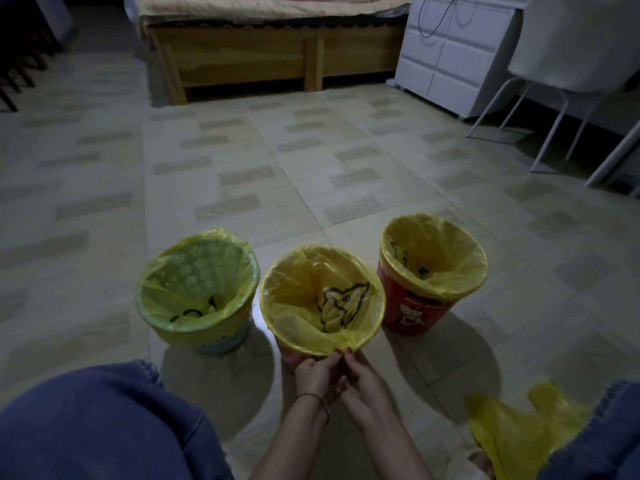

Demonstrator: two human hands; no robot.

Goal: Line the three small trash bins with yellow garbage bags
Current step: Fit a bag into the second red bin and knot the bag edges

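Observation:
Three small bins stand in a row on the tiled floor, each with a yellow bag folded over its rim. The green bin (225,341) is at the left, the red cartoon-printed bin (415,311) at the right. The middle bin (289,356) is nearest me, its yellow bag (301,306) sagging inside. My left hand (317,375) and my right hand (363,379) meet at the near rim of the middle bin, both pinching the bag's gathered edge there.
A spare yellow bag (519,434) lies on the floor at the lower right by my knee. My jeans-clad legs (104,427) frame the bottom. A wooden bed frame (242,64), white drawers (446,53) and a white chair (568,64) stand at the back.

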